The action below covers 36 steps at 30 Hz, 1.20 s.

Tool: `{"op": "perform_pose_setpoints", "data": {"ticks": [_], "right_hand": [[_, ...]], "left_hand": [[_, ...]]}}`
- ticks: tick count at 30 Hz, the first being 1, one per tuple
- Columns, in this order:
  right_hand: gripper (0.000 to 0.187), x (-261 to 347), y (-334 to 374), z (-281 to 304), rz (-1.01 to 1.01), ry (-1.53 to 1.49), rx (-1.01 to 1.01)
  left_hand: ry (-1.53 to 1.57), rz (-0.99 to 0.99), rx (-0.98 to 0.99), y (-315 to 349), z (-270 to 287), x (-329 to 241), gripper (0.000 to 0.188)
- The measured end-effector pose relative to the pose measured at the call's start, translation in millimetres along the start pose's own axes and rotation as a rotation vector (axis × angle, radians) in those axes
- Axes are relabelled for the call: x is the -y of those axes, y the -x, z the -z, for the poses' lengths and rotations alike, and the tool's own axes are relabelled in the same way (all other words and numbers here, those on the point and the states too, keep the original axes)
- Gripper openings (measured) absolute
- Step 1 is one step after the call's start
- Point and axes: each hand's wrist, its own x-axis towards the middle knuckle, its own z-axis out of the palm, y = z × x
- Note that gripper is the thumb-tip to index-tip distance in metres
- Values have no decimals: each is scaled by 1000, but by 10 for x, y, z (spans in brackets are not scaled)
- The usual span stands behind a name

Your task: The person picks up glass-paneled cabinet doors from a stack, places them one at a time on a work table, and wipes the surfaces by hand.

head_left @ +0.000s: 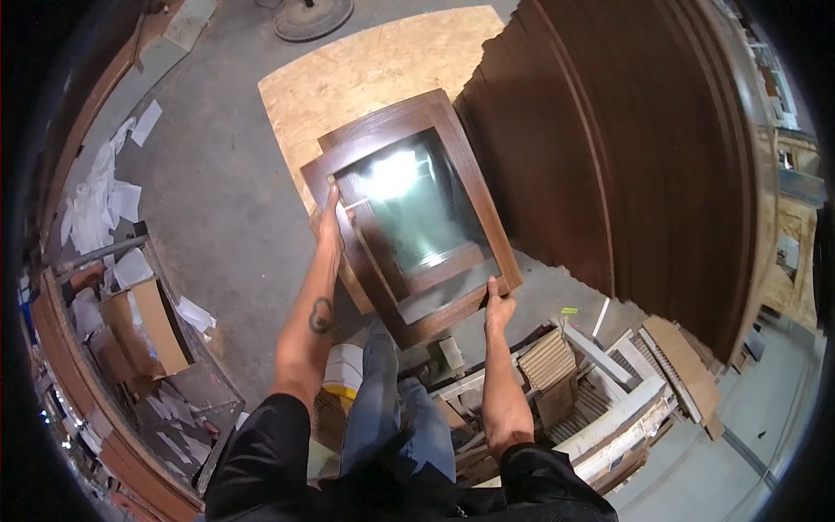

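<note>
A brown wooden cabinet door [474,187] with a glass pane [430,213] is held tilted in front of me. A bright light reflects in the pane. On its left side rail, my left hand [329,224] is closed, thumb on the face. My right hand [497,309] grips the lower right corner, thumb on top and the other fingers mostly hidden. Brown wood shows through and behind the door; whether it is a second door or a reflection I cannot tell. Beyond the door lies a light plywood sheet [374,65].
Tall stacked brown panels [609,157] stand close on the right. At lower right are wood and cardboard offcuts [548,374]. A bin [196,374] with cardboard and paper scraps stands at left, near loose white sheeting [100,204]. A round stand base [313,19] is at the far side.
</note>
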Motion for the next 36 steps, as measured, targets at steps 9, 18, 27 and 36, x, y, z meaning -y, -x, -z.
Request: {"op": "perform_pose_setpoints", "data": {"ticks": [9, 18, 27, 36], "right_hand": [[66, -196, -480, -954, 22, 95, 82], [51, -412, -802, -1346, -257, 57, 131], [54, -975, 311, -486, -338, -539, 434], [36, -1732, 3727, 1131, -1094, -129, -223]], "left_hand": [[-904, -359, -467, -712, -180, 343, 73], [-362, -215, 80, -618, -399, 106, 64], [-852, 173, 249, 14, 628, 708, 43], [-1711, 79, 1496, 2330, -168, 1505, 38]]}}
